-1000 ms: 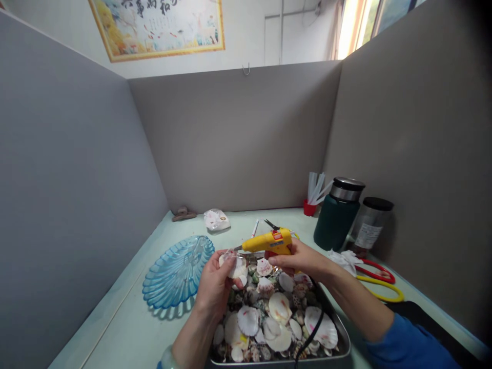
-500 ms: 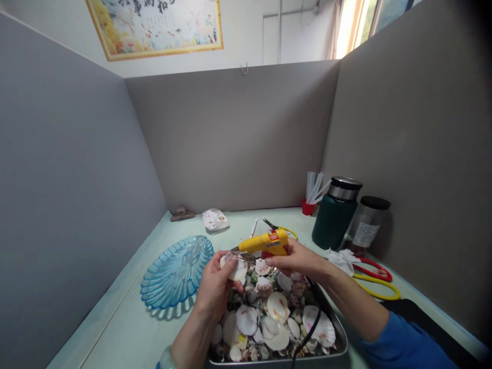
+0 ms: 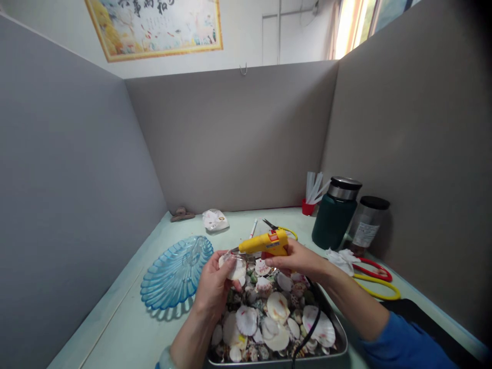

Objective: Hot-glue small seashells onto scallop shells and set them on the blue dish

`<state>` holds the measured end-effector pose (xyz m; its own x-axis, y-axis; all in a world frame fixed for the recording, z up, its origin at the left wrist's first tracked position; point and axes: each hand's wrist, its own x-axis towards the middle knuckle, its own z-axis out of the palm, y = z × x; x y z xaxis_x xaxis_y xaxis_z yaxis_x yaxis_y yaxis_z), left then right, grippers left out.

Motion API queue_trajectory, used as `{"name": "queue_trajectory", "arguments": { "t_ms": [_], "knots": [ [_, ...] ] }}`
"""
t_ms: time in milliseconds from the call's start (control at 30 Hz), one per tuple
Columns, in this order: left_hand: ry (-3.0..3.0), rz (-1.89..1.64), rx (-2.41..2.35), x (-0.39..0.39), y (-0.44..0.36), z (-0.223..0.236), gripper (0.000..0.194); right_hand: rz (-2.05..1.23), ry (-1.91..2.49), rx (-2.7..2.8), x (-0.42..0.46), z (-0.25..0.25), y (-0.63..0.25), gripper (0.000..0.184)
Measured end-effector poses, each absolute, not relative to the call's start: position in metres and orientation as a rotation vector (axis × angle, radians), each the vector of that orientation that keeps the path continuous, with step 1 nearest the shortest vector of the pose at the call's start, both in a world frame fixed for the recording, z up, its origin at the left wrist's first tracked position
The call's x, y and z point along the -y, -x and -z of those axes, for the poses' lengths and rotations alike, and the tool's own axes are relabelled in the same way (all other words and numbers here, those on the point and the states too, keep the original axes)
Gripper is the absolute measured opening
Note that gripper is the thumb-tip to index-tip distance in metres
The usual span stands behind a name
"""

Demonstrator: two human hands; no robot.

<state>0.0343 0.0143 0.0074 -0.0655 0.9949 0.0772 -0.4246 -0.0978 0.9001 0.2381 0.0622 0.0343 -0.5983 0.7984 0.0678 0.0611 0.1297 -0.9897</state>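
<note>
My left hand (image 3: 216, 279) is closed on a white scallop shell (image 3: 235, 268), pinched between thumb and fingers. My right hand (image 3: 295, 259) grips a yellow hot glue gun (image 3: 265, 243), its nozzle pointing left at the shell's upper edge. Thin clear strands show near the nozzle; whether the tip touches the shell I cannot tell. Beneath both hands sits a metal tray (image 3: 344, 348) full of seashells and small snail shells. A black cord (image 3: 309, 333) runs down across the tray. Left of my left hand is a blue shell-shaped glass dish (image 3: 175, 274).
Behind the tray lie small yellow-handled scissors (image 3: 288, 231) and a marker (image 3: 253, 228). At right stand a dark green flask (image 3: 334, 215), a clear jar (image 3: 368, 225) and a red cup (image 3: 308, 207) of glue sticks. Crumpled tissue (image 3: 342, 260) and red-and-yellow handles (image 3: 378, 289) lie nearer. Grey partitions (image 3: 238, 138) enclose the table.
My left hand and the shell have shifted very slightly left. The glue gun stays in nearly the same place.
</note>
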Motion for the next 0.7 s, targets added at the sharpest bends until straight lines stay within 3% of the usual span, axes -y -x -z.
{"name": "queue_trajectory", "arguments": {
  "t_ms": [500, 600, 700],
  "knots": [
    [-0.870, -1.486, -0.873, -0.017, -0.031, -0.009, 0.033, -1.490, 0.871, 1.828, -0.071, -0.035, -0.253, 0.036],
    [-0.819, -1.526, -0.913, -0.018, -0.029, -0.010, 0.036, -1.288, 0.979, 2.040, -0.068, -0.047, -0.261, 0.034],
    [-0.770, -1.556, -0.959, -0.019, -0.027, -0.009, 0.037, -0.781, 1.121, 2.415, -0.059, -0.056, -0.261, 0.024]
  ]
}}
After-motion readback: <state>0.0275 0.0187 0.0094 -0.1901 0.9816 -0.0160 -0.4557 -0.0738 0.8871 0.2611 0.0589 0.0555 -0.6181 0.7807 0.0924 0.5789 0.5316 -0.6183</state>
